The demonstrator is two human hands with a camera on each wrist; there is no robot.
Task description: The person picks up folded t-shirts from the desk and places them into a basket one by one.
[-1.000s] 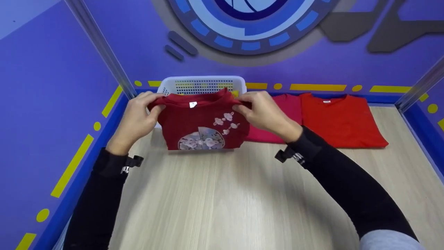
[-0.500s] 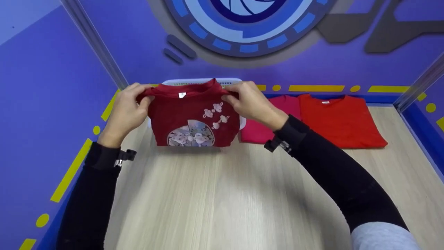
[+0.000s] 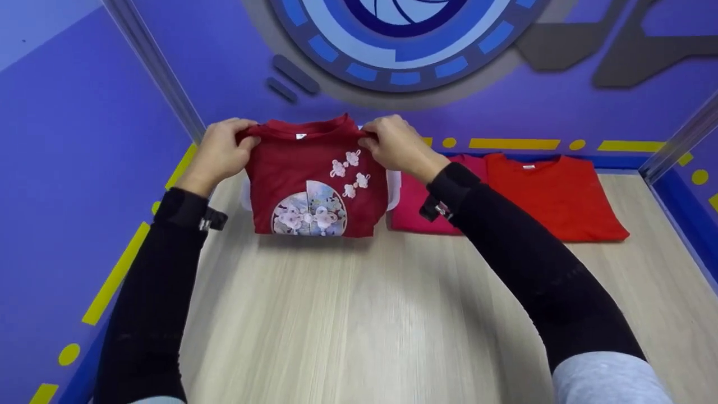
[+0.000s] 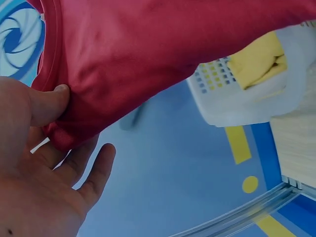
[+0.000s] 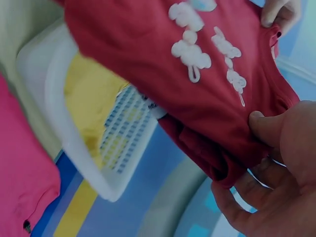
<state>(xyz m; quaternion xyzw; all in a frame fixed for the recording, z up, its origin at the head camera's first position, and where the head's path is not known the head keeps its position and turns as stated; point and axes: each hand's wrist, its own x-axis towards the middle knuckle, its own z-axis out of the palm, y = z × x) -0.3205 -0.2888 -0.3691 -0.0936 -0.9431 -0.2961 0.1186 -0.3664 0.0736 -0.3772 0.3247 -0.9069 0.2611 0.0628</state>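
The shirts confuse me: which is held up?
The dark red shirt with the round patch: the left hand and right hand pinch it, while the pink shirt and bright red shirt lie on the table.

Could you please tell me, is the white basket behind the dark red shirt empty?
No, the right wrist view shows yellow cloth inside the white basket, which the dark red shirt partly hides.

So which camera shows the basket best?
The right wrist view: it shows the basket largest, with yellow cloth inside, though the shirt covers part. The left wrist view shows a smaller, cut-off part; the head view, only slivers beside the shirt.
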